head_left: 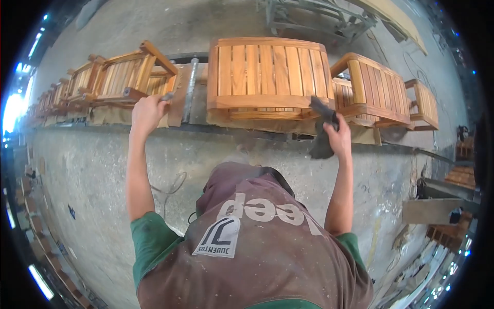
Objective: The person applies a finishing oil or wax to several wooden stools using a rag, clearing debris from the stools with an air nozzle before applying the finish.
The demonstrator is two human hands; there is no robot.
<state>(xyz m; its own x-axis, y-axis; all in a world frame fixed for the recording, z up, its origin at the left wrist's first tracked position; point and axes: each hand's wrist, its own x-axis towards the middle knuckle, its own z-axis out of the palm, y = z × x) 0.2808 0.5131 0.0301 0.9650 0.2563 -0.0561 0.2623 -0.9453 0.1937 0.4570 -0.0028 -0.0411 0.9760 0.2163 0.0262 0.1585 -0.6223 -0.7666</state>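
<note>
A slatted wooden chair (267,72) lies on a cloth-padded rail straight ahead of me. My right hand (338,136) is raised at the chair's lower right corner and grips a dark tool (323,109) whose tip touches the wood; a dark rag (321,147) hangs below the hand. My left hand (147,112) is shut on a small grey object (168,96) beside the frame of the neighbouring chair (128,77) on the left. What the grey object is cannot be told.
More wooden chairs (373,90) run in a row along the rail to both sides. A metal bar (190,90) lies between the two nearest chairs. The concrete floor (87,170) has a cable on it, with stacked wood parts (460,175) at right.
</note>
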